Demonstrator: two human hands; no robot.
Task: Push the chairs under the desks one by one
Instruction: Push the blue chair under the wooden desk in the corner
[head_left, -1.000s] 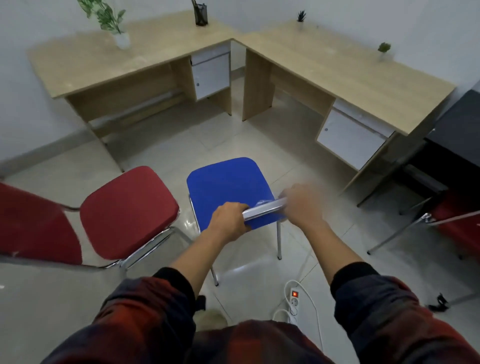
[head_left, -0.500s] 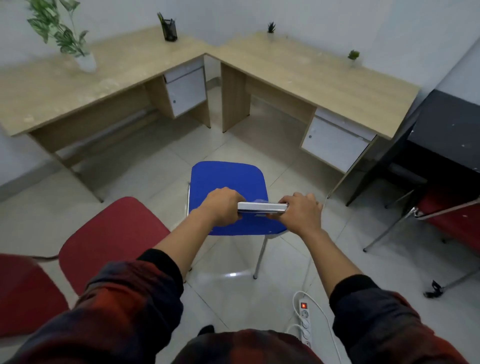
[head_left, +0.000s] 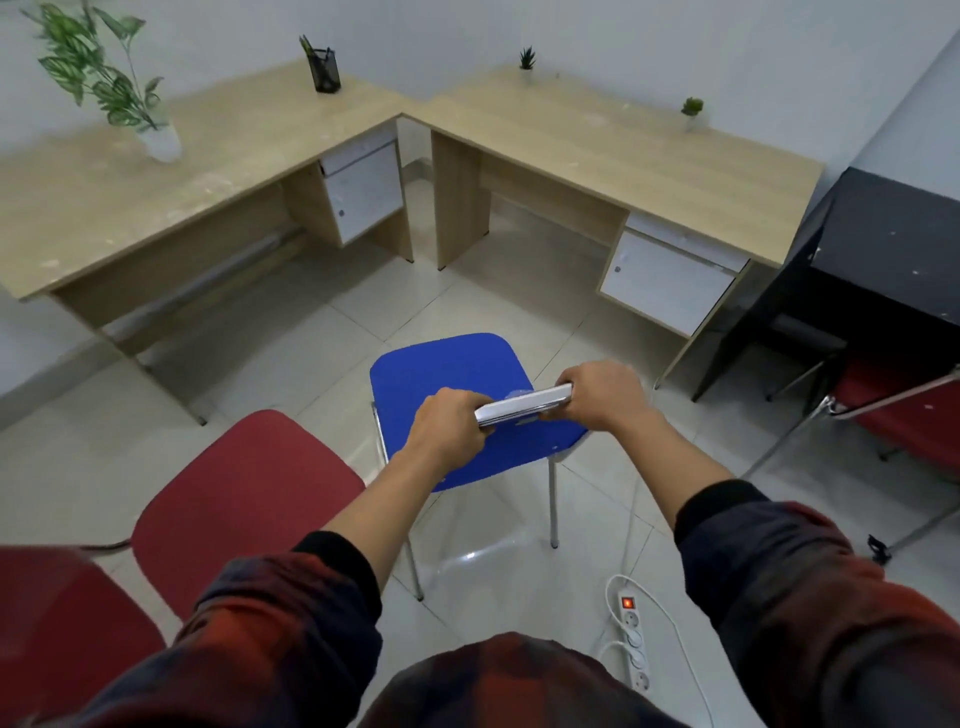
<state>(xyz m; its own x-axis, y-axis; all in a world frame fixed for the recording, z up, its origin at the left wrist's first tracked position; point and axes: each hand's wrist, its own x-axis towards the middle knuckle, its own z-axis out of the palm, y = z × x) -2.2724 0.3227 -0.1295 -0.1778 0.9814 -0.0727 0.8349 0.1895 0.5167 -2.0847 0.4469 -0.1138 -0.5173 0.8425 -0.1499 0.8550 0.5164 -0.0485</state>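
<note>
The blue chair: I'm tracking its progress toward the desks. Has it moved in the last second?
Yes. The blue chair has gone forward, away from the power strip on the floor and past the red chair, toward the desks.

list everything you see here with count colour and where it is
blue chair: 1, blue seat, metal legs, centre floor, top rail held by both hands
red chairs: 3 in part, red; two at left, one at right edge
desks: 2, light wood with white cupboards, meeting in the corner
black table: 1, black, right
leafy plant: 1, green in white pot, left desk
pen cup: 1, black, left desk
small plants: 2, green, right desk
power strip: 1, white, red switch lit, floor lower right
left hand: 1, grips rail
right hand: 1, grips rail
</note>
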